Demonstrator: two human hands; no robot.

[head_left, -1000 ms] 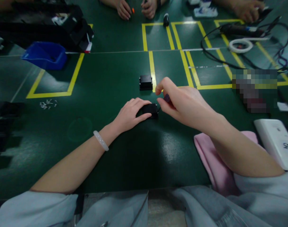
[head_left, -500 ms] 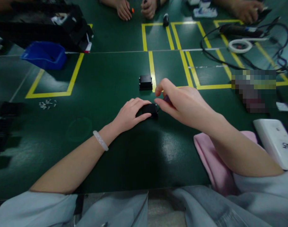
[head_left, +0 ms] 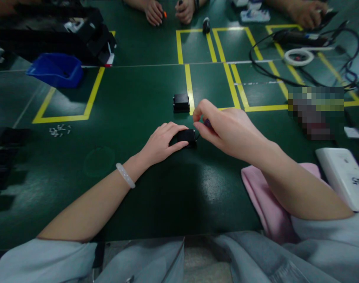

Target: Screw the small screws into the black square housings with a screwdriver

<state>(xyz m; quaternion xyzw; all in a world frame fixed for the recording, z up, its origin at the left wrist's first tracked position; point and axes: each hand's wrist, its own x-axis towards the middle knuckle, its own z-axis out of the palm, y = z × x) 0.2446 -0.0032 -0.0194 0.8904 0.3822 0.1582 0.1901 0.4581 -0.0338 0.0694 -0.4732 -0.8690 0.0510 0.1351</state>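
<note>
My left hand point(head_left: 161, 142) lies over a small black box point(head_left: 187, 136) on the green table point(head_left: 156, 196) and pins it down, thumb along its front side. My right hand point(head_left: 226, 127) hovers just right of the box, fingers pinched around a small dark tool point(head_left: 207, 123) whose tip points at the box's right end. A second black box point(head_left: 181, 102) stands a little farther back, beside a yellow tape line. A white bracelet point(head_left: 125, 175) circles my left wrist.
A blue bin point(head_left: 54, 69) and black parts point(head_left: 64, 35) sit at the back left, small white screws point(head_left: 59, 129) at the left. A pink cloth point(head_left: 264, 200) and white device point(head_left: 344, 177) lie at the right. Cables, a tape roll point(head_left: 299, 56) and other people's hands point(head_left: 154, 11) occupy the far side.
My right hand's fingers have curled slightly tighter around the small tool and shifted a touch; my left hand and both boxes have stayed put.
</note>
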